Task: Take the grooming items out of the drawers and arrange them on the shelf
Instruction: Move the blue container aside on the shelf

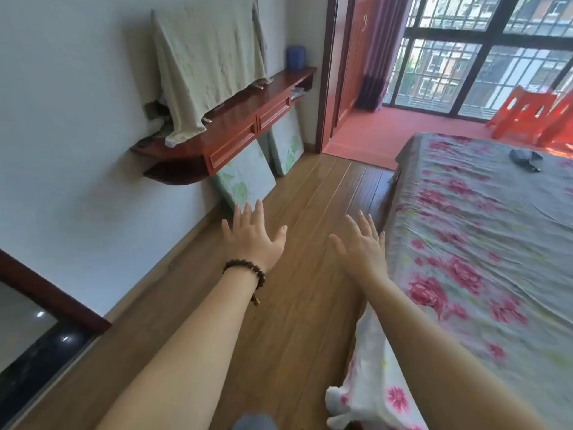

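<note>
A red-brown wooden shelf [242, 108] is fixed to the left wall. Two drawers sit in its front, the near drawer [233, 146] and the far drawer [273, 112], both closed. No grooming items show. My left hand [251, 235], with a dark bead bracelet at the wrist, is stretched forward over the wooden floor, fingers spread and holding nothing. My right hand [362, 243] reaches out beside it near the bed's edge, also spread and empty. Both hands are well short of the shelf.
A pale cloth [204, 63] drapes a screen on the shelf; a blue cup [295, 57] stands at its far end. Green-patterned panels [246, 178] lean below the drawers. A floral-covered bed [483, 231] fills the right. A doorway [366, 131] leads to a red-floored balcony room.
</note>
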### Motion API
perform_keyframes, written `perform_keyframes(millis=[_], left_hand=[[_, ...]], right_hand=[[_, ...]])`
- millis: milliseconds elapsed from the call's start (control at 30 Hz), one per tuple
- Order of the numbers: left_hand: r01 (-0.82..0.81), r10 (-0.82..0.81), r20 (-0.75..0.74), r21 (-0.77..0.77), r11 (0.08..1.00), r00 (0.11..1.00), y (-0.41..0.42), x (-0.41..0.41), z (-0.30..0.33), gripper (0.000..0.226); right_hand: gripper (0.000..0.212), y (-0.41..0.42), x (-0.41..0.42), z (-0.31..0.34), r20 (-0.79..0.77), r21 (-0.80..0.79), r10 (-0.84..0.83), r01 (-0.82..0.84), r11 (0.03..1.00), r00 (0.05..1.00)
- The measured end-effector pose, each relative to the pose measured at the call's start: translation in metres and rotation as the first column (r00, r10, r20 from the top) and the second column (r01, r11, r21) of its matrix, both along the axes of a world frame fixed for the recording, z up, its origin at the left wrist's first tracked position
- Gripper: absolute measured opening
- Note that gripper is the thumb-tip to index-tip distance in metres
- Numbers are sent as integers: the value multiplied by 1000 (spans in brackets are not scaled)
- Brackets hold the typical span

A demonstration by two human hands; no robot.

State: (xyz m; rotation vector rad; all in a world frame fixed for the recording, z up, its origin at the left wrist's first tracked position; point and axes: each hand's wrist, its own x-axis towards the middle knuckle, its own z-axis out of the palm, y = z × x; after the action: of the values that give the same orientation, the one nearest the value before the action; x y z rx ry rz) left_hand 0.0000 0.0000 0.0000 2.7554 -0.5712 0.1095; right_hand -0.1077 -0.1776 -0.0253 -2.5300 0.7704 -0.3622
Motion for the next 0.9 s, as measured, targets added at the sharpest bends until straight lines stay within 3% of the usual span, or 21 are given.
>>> perform_keyframes(millis=[367,900], left_hand=[[2,2,-54,68,998,999,-35,72,-44,78],[91,-77,-127,109,990,989,-142,339,-55,78]], right_hand=[[60,-28,71,-37,-86,32,-22,25,999,996],[57,-123,335,-39,-119,71,-126,135,988,985]])
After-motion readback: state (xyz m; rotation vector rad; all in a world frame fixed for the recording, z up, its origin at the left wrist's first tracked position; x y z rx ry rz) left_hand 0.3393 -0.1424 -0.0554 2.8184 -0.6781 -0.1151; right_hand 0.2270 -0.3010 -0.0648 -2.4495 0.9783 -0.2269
